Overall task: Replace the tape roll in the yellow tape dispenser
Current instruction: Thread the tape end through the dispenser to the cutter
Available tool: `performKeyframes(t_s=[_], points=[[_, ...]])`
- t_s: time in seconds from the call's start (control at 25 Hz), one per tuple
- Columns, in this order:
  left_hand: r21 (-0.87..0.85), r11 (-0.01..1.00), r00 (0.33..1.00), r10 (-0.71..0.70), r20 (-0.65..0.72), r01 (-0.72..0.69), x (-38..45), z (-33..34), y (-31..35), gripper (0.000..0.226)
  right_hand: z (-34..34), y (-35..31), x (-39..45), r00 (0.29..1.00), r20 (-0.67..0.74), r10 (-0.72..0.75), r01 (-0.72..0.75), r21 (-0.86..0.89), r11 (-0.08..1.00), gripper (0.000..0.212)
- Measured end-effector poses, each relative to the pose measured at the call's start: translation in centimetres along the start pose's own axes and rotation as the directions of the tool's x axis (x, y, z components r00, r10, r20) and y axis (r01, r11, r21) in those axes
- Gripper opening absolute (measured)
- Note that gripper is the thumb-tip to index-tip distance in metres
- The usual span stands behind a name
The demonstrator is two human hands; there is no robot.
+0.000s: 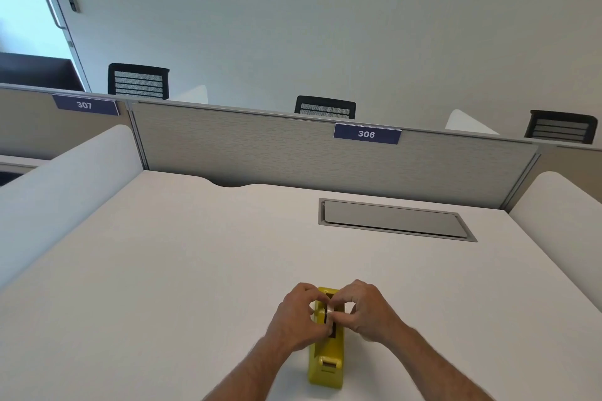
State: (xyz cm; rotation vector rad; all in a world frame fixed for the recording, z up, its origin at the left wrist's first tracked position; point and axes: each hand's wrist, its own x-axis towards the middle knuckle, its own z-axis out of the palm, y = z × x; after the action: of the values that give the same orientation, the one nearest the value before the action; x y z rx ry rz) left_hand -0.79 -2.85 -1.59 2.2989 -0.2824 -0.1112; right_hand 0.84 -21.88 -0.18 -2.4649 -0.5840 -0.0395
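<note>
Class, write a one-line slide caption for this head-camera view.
Both hands, left hand and right hand, grip the tape roll in a yellow tape dispenser on a white desk.

Both forearms reach in from the bottom edge, bare, converging. Left hand (298, 316) curled, knuckles up, fingers (317, 298) bent inward; right hand (368, 311) mirrors it (thumb tucked under), fingertips of the two hands nearly meeting in a pinch.

Tape roll (329, 312) mostly hidden by fingers (321, 329) over the yellow dispenser (327, 368); forearms cut off below.
</note>
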Motion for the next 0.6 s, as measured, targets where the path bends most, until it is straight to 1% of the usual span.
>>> performKeyframes(t_s=[0.08, 0.24, 0.4, 0.6], points=[[-0.009, 1.000, 1.000, 0.004, 0.004, -0.004, 0.01, -0.09, -0.01, 0.047, 0.17, 0.01, -0.08, 1.000, 0.004, -0.006, 0.006, -0.016, 1.000, 0.027], [-0.008, 1.000, 1.000, 0.001, -0.004, -0.001, 0.01, -0.17, 0.12, 0.046, 0.16, 0.01, -0.12, 0.999, 0.013, -0.030, 0.030, -0.004, 1.000, 0.020], [0.002, 1.000, 1.000, -0.004, -0.010, 0.004, -0.10, -0.16, 0.21, 0.048, 0.00, 0.07, -0.05, 1.000, -0.002, -0.013, 0.013, 0.016, 1.000, 0.014], [0.008, 1.000, 1.000, 0.005, -0.015, -0.004, -0.10, -0.21, 0.30, 0.046, 0.12, -0.04, -0.26, 1.000, 0.005, -0.017, 0.017, 0.012, 1.000, 0.020]])
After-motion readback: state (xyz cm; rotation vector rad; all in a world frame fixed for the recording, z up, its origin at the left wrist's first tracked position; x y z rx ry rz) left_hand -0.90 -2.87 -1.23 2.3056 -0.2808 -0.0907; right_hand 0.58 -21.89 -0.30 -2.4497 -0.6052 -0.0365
